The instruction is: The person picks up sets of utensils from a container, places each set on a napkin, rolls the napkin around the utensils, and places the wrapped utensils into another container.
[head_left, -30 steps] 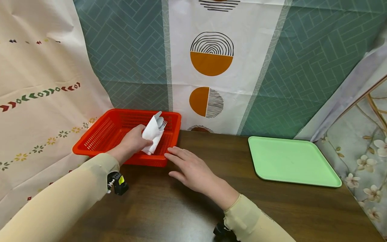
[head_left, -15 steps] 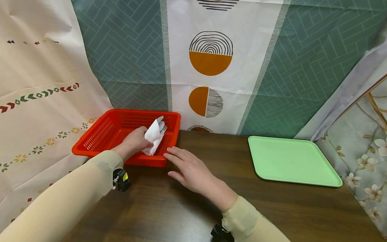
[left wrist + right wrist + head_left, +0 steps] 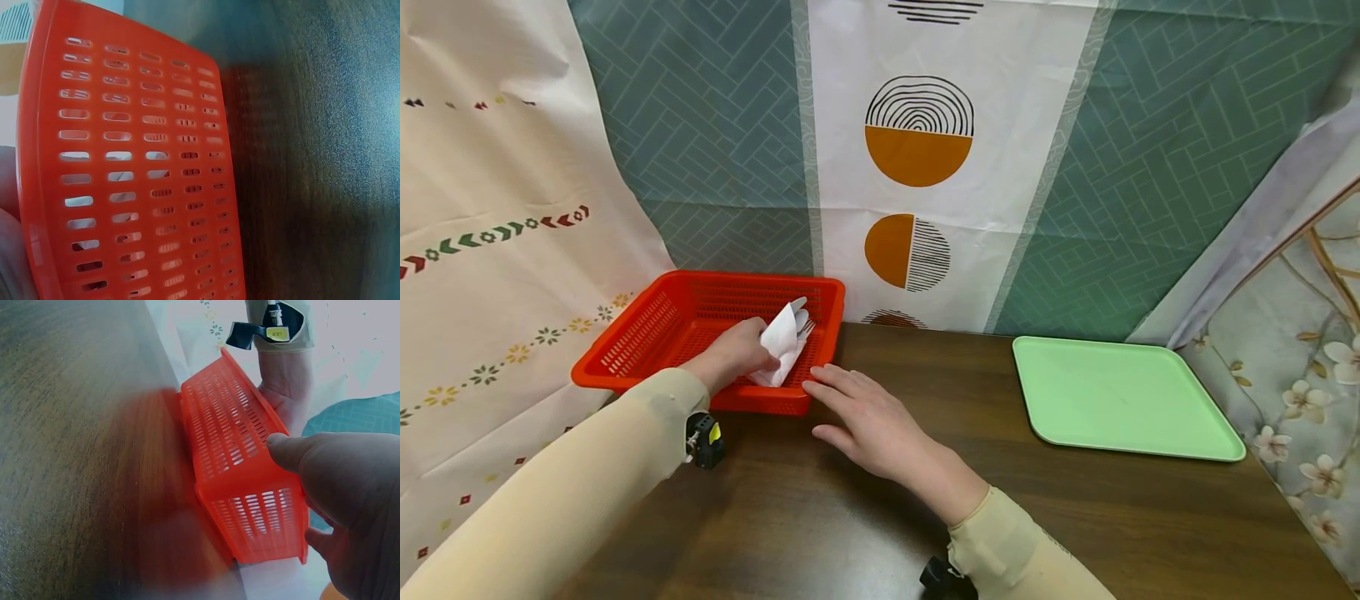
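Note:
In the head view, a white napkin wrap [image 3: 781, 340] has a knife, spoon and fork poking out of its upper end. My left hand [image 3: 737, 348] reaches over the near rim of the red slotted basket [image 3: 775, 402] and grips the wrap low inside it, tilted to the right. The basket wall [image 3: 134, 187] hides most of the wrap in the left wrist view. My right hand [image 3: 872, 425] is at the basket's near right corner, fingers extended and thumb apart, holding nothing. Whether its fingertips touch the rim, I cannot tell.
A light green tray [image 3: 1120, 400] lies on the right of the dark wooden table [image 3: 820, 517]. Patterned cloths [image 3: 925, 167] hang behind the table and along its sides, close to the basket's left and back.
My left hand has lowered the napkin-wrapped cutlery deeper into the basket and shifted slightly right. The right hand has stayed nearly still beside the basket corner.

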